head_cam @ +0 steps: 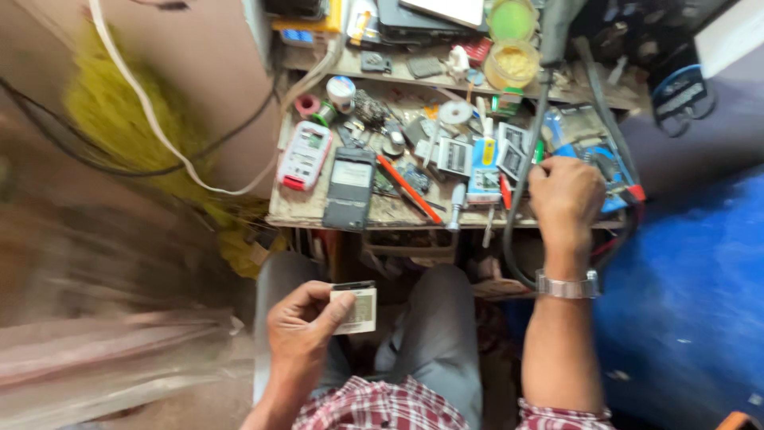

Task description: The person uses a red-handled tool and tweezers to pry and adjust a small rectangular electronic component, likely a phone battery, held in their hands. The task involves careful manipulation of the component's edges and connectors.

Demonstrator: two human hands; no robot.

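Fingers of my left hand [301,328] pinch a small, flat, pale rectangular battery [356,310] by its edges; it seems light, stiff, slightly slippery. My right hand [567,195] is closed near the cluttered wooden workbench [306,210], far right.

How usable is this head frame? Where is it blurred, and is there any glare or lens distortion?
Head view: heavy motion smear down the left side and over the blue floor at right; the centre is sharper, so the left hand holding a small pale card, the right hand and the cluttered bench read fairly well. Lighting is even daylight with no strong glare. Wide-angle bending shows towards the edges.
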